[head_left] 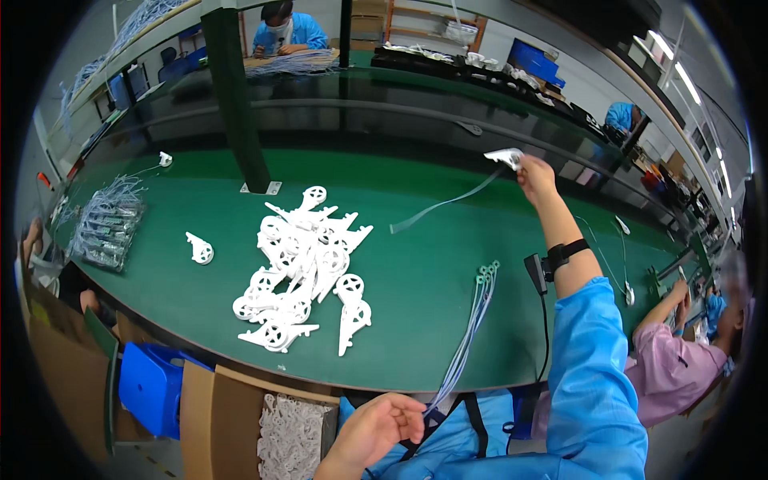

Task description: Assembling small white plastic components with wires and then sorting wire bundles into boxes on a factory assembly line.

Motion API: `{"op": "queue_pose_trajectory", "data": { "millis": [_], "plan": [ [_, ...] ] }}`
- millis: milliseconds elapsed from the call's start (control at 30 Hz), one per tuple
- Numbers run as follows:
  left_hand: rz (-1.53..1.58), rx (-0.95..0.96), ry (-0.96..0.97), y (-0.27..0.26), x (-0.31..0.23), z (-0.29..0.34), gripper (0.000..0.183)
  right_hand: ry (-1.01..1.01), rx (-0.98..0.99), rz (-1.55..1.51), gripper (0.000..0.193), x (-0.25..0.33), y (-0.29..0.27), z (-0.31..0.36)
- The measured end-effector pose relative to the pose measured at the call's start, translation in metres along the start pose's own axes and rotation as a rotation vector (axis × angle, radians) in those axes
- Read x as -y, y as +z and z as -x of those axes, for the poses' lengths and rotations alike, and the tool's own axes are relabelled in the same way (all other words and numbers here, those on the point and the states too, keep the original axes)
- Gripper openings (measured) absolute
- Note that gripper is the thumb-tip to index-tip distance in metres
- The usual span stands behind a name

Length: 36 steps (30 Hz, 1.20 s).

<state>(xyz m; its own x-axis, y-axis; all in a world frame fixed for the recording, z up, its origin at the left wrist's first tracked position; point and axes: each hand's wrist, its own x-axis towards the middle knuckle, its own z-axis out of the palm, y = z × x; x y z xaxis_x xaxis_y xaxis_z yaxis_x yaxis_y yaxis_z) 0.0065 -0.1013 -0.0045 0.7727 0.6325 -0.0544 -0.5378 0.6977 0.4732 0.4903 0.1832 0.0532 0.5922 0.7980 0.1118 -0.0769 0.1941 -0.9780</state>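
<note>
Up over the far part of the bench, my right hand (537, 179) is closed on a white plastic piece (501, 155) with a pointed end. A thin grey-blue cable (453, 202) trails from it toward the left. My left hand (382, 428) is low at the near bench edge, fingers loosely bent and apart, with nothing visible in them. Just beside its fingertips, a bundle of blue-grey cables (467, 336) with small green round ends runs over the edge. A heap of white plastic pieces (293, 256) with spoked round ends lies left of centre, and a single white piece (201, 249) lies apart.
A bagged cable bundle (110, 224) sits at the far left of the green bench (192, 312). A dark post (236, 104) rises behind the heap. Below the edge are an open carton (228, 416) and a blue stool (150, 390). A person in pink (676, 368) works at right.
</note>
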Motion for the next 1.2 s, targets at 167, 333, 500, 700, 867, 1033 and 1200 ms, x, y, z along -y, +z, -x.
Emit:
{"op": "queue_pose_trajectory", "data": {
  "millis": [167,333,500,700,867,1033,1200],
  "plan": [
    [-0.348,-0.437,0.155,0.008,-0.029,0.002,0.015,0.203,-0.253,0.407,0.015,-0.085,-0.045,-0.041],
    [-1.257,-0.765,0.462,-0.003,-0.051,-0.021,0.009,-0.096,-0.246,1.033,0.030,-0.094,-0.068,-0.040],
    [-1.825,-0.813,0.642,-0.011,-0.073,-0.070,0.019,-0.536,-0.089,1.031,0.022,-0.049,-0.056,0.023],
    [-2.131,-0.853,0.538,-0.032,-0.079,-0.104,0.032,-0.254,0.410,0.813,0.021,0.011,-0.008,0.177],
    [-2.173,-0.803,0.599,-0.038,-0.075,-0.116,0.032,-0.329,0.588,0.878,0.019,0.007,-0.020,0.244],
    [-2.160,-0.782,0.828,-0.028,-0.074,-0.111,0.036,-0.398,0.668,1.004,0.016,0.005,-0.029,0.276],
    [-2.146,-0.691,1.004,-0.024,-0.081,-0.107,0.036,-0.340,0.470,0.996,0.017,-0.003,-0.020,0.268]
  ]
}}
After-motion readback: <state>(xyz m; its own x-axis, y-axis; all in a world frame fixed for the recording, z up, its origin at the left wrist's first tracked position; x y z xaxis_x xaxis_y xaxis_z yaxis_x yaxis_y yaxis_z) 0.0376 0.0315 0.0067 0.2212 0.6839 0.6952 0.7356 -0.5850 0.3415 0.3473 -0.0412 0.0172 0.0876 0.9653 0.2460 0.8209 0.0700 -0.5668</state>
